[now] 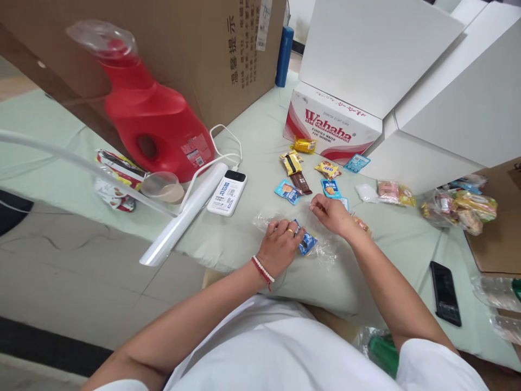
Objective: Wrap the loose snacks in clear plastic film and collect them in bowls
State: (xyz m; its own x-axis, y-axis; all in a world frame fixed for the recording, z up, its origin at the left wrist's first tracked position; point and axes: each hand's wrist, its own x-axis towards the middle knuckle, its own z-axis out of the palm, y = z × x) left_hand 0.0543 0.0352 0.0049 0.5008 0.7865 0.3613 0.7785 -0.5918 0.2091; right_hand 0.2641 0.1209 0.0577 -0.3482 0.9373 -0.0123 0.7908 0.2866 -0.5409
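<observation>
"Wahaha" lettering is showing red on white box (pixel 331 127); left hand (pixel 280 244) is pinching blue snack packet (pixel 306 243) inside clear bag (pixel 325 247); right hand (pixel 331 213) is gripping bag edge.

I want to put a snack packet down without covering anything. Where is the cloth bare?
Bare cloth lies between the power bank and the left hand, and between the right hand and the black phone. It is crowded by the Wahaha box, where small snack packets lie scattered, and at the snack pile.

Red jug (pixel 152 117), blue packet (pixel 306 243), pale green cloth (pixel 252 239).
</observation>
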